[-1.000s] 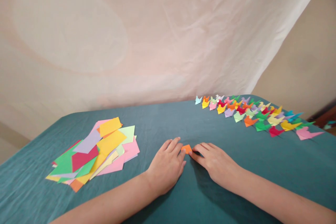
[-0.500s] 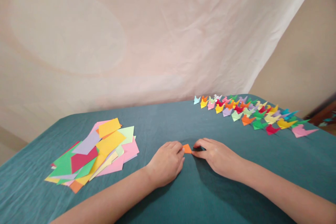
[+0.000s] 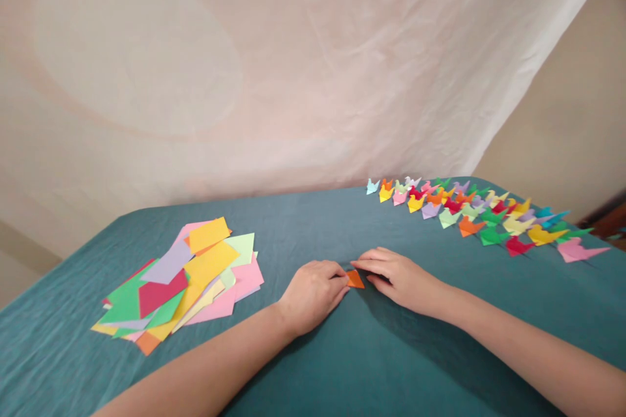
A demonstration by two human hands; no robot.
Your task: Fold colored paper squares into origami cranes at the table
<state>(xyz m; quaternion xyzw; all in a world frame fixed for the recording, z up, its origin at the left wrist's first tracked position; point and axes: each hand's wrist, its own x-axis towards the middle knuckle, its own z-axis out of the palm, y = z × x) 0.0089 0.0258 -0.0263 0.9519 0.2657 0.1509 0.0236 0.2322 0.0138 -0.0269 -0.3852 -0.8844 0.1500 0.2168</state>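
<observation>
Orange paper (image 3: pixel 355 279) on worktop (image 3: pixel 352 365) sits at 2 o'clock of my left hand (image 3: pixel 313 292), 9 o'clock of right hand (image 3: pixel 398 277); both pinch it.

We count one small orange folded paper (image 3: pixel 355 279), one pile of coloured paper sheets (image 3: pixel 180 283), and roughly thirty folded paper birds (image 3: pixel 469 212).

My left hand (image 3: pixel 313 290) has curled up from flat, and its fingertips are now nipping the left edge of the orange paper (image 3: pixel 355 279). My right hand (image 3: pixel 398 277) has slid in closer, fingers stretched along the paper's far side. The paper now shows as a smaller, sharper triangle.
</observation>
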